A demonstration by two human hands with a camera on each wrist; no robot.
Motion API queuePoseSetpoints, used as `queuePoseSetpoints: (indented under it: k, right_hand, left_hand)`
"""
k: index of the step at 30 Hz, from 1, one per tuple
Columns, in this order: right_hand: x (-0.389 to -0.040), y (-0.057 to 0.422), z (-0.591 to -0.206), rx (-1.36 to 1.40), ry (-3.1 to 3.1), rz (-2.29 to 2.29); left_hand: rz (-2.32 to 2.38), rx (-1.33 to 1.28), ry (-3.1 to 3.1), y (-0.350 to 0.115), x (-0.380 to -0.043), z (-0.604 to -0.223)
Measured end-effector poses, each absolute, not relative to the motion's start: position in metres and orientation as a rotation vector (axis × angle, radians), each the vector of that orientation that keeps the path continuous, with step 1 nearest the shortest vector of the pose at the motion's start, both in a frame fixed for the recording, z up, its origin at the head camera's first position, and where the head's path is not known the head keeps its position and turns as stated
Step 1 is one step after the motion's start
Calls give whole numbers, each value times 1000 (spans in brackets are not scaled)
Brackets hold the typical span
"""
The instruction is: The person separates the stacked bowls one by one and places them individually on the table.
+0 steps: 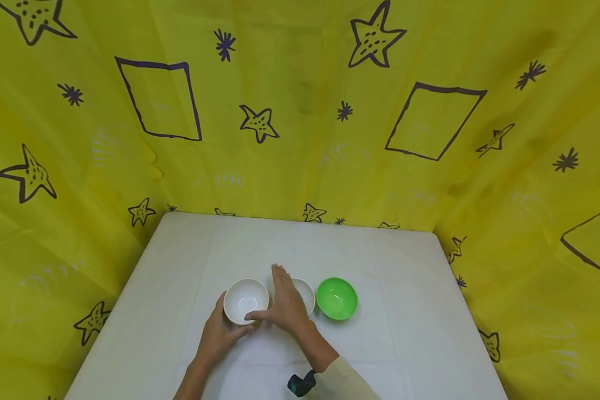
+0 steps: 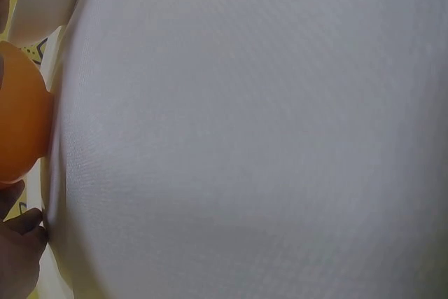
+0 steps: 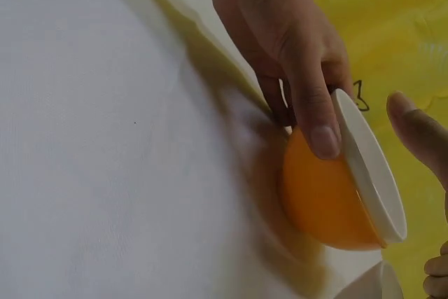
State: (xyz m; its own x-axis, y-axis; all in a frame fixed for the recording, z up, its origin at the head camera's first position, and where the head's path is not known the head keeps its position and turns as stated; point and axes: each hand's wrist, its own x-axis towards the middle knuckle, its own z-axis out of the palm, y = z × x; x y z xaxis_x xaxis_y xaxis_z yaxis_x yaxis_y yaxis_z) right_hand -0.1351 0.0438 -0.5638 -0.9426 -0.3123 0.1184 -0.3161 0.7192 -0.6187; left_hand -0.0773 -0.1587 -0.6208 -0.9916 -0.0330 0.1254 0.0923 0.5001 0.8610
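My left hand [image 1: 219, 334] holds a bowl [image 1: 242, 289], white inside and orange outside, from its left and near side. In the right wrist view, the left thumb [image 3: 318, 117] lies along the orange outer wall [image 3: 325, 197], just below the white rim. My right hand [image 1: 287, 305] is to the right of this bowl with fingers extended. Its thumb reaches over the near rim in the head view, while the right wrist view shows that thumb [image 3: 423, 134] apart from the rim. Partly hidden behind the right hand is a second bowl, white inside [image 1: 304, 294].
A green bowl [image 1: 337, 299] stands at the right end of the row, close beside the second bowl. All are on a white-covered table [image 1: 400, 278]. Yellow curtains [image 1: 300, 161] with drawn stars and frames enclose the back and sides. A dark device [image 1: 301, 383] is at the right sleeve.
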Motion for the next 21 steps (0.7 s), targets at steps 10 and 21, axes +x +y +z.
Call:
queuePoseSetpoints:
  k: [10,21]
  right_hand:
    - [-130,31,-566,626,-2970,916]
    - [-131,26,-569,681,-2968,799]
  left_hand:
    - [-1513,-43,-2616,-159,-77,-619]
    - [-1457,-71,-2631,-160,-76,-622]
